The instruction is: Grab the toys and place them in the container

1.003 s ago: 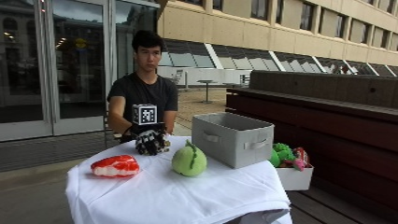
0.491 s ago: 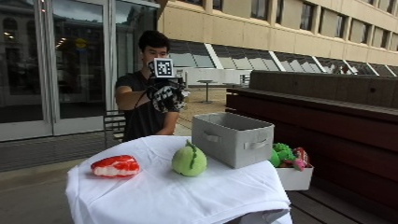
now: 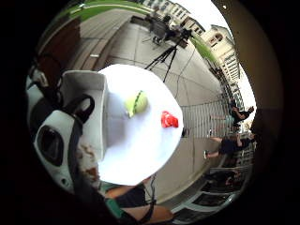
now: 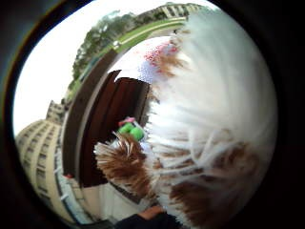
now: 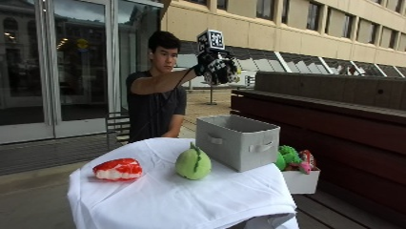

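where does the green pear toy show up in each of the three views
Outside view: the green pear toy lies on the white tablecloth, between the red toy and the grey container.
Little finger side palm view: it lies on the cloth between the container and the red toy.
Thumb side palm view: not in it.
Shared landmark: the grey container.

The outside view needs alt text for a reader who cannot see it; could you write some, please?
A seated person raises a gloved right hand, gripping a furry toy, above a grey bin on a white-clothed table. A red toy and a green toy lie on the cloth.
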